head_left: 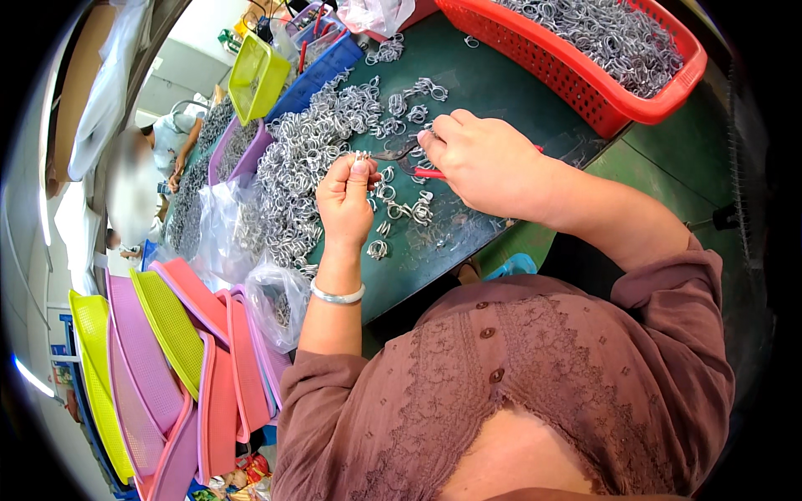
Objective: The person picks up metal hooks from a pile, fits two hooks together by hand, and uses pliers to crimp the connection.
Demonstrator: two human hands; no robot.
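Note:
My left hand (345, 204) is closed, its thumb and finger pinching a small silvery wire clip (362, 156). Red-handled pliers (429, 173) are gripped in my right hand (489, 163), with their dark jaws pointing left at the pinched clip. Whether the jaw tips touch it is too small to tell. Just beyond my left hand spreads a big heap of similar coiled wire clips (301, 150). Several loose clips (409, 210) lie on the dark green tabletop (451, 238) between and below my hands.
A red plastic basket (576, 83) full of clips stands at the far right. Yellow-green (259, 79) and blue bins (313, 79) sit at the back left. Stacked coloured baskets (167, 334) and a clear plastic bag (280, 305) are at my left. Another person (175, 138) sits farther off.

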